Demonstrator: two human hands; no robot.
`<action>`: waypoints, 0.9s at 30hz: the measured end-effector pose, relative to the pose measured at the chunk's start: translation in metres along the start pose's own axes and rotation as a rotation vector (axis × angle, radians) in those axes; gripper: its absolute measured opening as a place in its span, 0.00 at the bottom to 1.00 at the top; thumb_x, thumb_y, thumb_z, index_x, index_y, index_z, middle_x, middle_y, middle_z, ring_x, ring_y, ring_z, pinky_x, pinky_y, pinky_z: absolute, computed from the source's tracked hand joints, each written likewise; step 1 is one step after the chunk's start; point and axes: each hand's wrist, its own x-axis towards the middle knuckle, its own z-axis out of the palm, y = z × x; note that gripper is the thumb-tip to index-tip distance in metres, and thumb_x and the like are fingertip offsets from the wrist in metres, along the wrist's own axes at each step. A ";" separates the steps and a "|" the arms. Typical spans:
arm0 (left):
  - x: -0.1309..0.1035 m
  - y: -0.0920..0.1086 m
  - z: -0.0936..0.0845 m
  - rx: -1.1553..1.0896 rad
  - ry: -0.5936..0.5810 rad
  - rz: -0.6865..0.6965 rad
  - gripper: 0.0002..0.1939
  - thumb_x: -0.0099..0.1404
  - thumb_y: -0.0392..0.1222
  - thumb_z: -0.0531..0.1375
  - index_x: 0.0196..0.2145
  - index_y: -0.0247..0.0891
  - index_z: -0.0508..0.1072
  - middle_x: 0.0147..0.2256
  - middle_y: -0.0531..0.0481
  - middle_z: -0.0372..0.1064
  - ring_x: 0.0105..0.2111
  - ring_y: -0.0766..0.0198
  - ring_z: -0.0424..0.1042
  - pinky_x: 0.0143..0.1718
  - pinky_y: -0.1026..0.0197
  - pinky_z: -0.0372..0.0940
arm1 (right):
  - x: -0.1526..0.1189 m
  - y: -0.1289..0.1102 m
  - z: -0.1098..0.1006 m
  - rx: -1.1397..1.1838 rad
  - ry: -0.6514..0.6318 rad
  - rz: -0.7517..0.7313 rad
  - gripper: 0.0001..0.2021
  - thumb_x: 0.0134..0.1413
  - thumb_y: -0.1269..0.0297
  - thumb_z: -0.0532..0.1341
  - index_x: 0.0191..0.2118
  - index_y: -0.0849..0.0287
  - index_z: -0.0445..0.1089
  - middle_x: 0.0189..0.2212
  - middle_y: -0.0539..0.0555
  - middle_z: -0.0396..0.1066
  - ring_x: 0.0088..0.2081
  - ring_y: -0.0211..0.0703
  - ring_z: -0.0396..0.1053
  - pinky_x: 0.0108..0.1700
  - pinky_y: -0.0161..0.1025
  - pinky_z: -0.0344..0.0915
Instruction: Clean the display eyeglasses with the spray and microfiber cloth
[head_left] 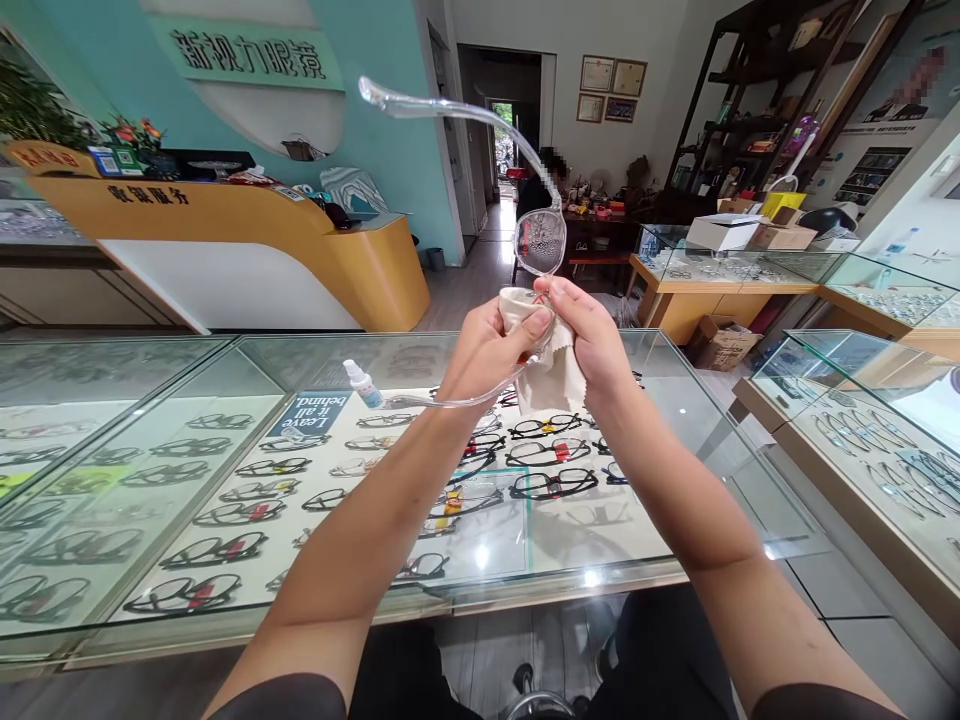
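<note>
Beige cloth [553, 375], clamped by left hand [495, 340] and right hand [592, 332], wraps one side of the glasses [480, 109] above the display case [540, 594], towards its far edge — wiping seems midway, one lens [541, 243] uncovered.

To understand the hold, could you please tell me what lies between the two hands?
In the head view, a pale cloth and part of the clear-framed glasses lie there.

cream cloth [559, 375], clear glasses [541, 243], turquoise wall [386, 90]
</note>
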 end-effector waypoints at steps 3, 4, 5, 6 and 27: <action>0.001 -0.002 0.000 0.081 0.050 0.069 0.29 0.59 0.65 0.77 0.29 0.38 0.73 0.24 0.55 0.65 0.24 0.69 0.60 0.26 0.62 0.55 | -0.001 0.001 0.003 -0.004 0.014 0.001 0.20 0.52 0.43 0.77 0.42 0.51 0.78 0.35 0.49 0.78 0.35 0.41 0.73 0.39 0.39 0.74; 0.001 -0.003 0.001 0.084 0.046 0.080 0.29 0.60 0.66 0.76 0.28 0.38 0.72 0.24 0.55 0.64 0.24 0.69 0.59 0.26 0.62 0.55 | -0.001 0.001 0.002 -0.010 0.014 -0.005 0.20 0.52 0.43 0.77 0.42 0.51 0.78 0.34 0.49 0.77 0.35 0.42 0.74 0.39 0.39 0.74; 0.002 -0.004 0.001 0.071 0.035 0.086 0.29 0.61 0.66 0.75 0.27 0.38 0.72 0.24 0.54 0.65 0.24 0.69 0.60 0.26 0.62 0.56 | 0.000 0.001 -0.001 -0.020 0.012 -0.014 0.20 0.53 0.44 0.76 0.43 0.51 0.78 0.34 0.49 0.77 0.35 0.42 0.74 0.39 0.39 0.74; 0.002 -0.004 0.001 0.042 0.019 0.084 0.29 0.61 0.66 0.75 0.28 0.38 0.73 0.24 0.54 0.65 0.24 0.69 0.60 0.27 0.62 0.57 | 0.001 0.000 -0.003 -0.032 0.012 -0.023 0.20 0.54 0.44 0.76 0.43 0.51 0.78 0.34 0.49 0.77 0.35 0.41 0.74 0.40 0.40 0.74; 0.002 -0.009 0.000 0.077 0.116 0.092 0.25 0.65 0.62 0.74 0.31 0.37 0.77 0.27 0.53 0.70 0.27 0.68 0.66 0.29 0.64 0.62 | 0.007 0.010 -0.008 -0.087 0.002 -0.043 0.20 0.58 0.42 0.73 0.46 0.52 0.78 0.38 0.51 0.79 0.41 0.45 0.77 0.43 0.41 0.75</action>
